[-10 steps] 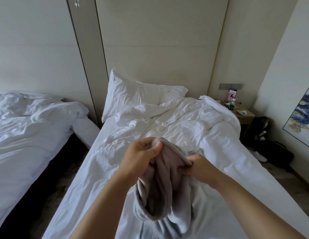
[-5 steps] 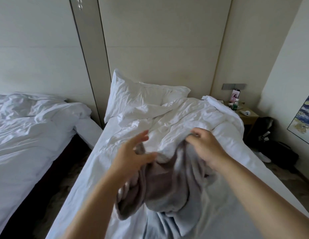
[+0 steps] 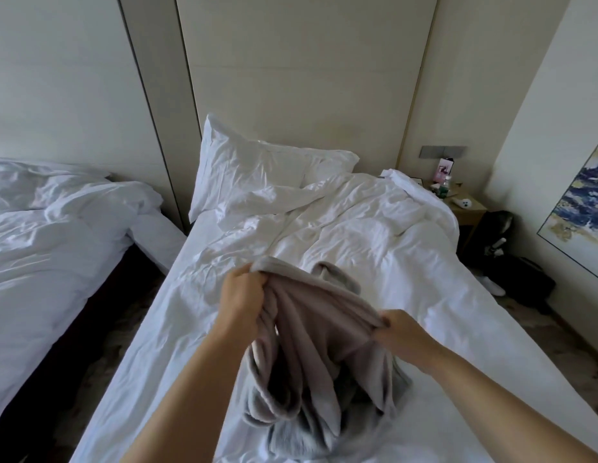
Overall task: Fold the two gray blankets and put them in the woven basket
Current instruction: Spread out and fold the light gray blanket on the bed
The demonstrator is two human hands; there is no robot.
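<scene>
Between my two hands a gray blanket (image 3: 317, 332) hangs lifted off the bed. My left hand (image 3: 244, 295) has its fingers curled round a bunched edge at ten o'clock of the cloth. My right hand (image 3: 401, 332) pinches another edge at three o'clock, lower and nearer to me. The cloth sags in deep folds between them, and at six o'clock its bottom rests on a paler gray heap (image 3: 290, 439); whether that heap is the second blanket I cannot tell.

Under it all is the bed (image 3: 190, 329), its white sheet flat and bare from seven to nine o'clock of my hands, out to the left edge. From twelve to two o'clock a rumpled white duvet (image 3: 374, 235) covers the far half, just beyond the blanket. A pillow (image 3: 257, 172) leans on the wall panel (image 3: 307, 78) at eleven o'clock.

At nine o'clock a dark strip of floor (image 3: 100, 312) parts this bed from a second bed (image 3: 40, 245) with white bedding. At two o'clock a nightstand (image 3: 471, 208) with small items stands by the far corner. Near it a dark bag (image 3: 521, 279) sits on the floor below a painting (image 3: 585, 208) on the right wall. Open floor runs along the bed's right edge toward four o'clock.
</scene>
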